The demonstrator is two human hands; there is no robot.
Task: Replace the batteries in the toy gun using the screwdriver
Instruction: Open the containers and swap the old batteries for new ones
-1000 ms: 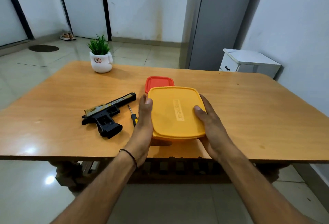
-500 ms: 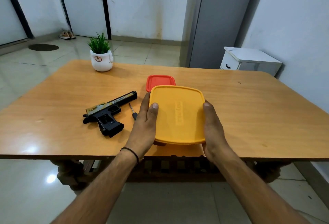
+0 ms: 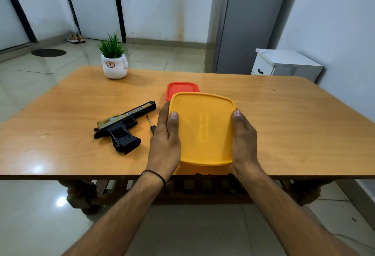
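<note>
Toy gun point(image 3: 121, 127), one only, lies flat on its side left of centre on the wooden table point(image 3: 294, 123), muzzle toward the upper right, grip toward the lower edge. Its body is black moulded plastic with a worn gold-patterned slide carrying small print too fine to read. Just right of it lies one screwdriver point(image 3: 149, 122): a thin metal shaft shows, but the handle is mostly hidden behind the left hand point(image 3: 165, 140).

Two hands clasp one yellow box point(image 3: 203, 129) at the centre of the frame. It is smooth matte plastic, square with rounded corners, with raised lettering on the lid that is hard to make out. Each thumb presses on the lid's top near a side edge, while the fingers wrap round the sides and go out of sight beneath. The right hand point(image 3: 244, 140) mirrors the left. Whether the box rests on the table or is raised cannot be told. A thin dark wristband point(image 3: 156, 174) circles the left wrist.

Behind the yellow box one smaller red box point(image 3: 181, 89) shows, its near part covered.

Toward the upper left stands one potted plant point(image 3: 114, 60), spiky green leaves in a white ceramic pot. Beyond the table are a grey refrigerator point(image 3: 243, 22), cut off at the top, a white cabinet point(image 3: 284, 62) and two shoes point(image 3: 75, 38) on glossy tiles.
</note>
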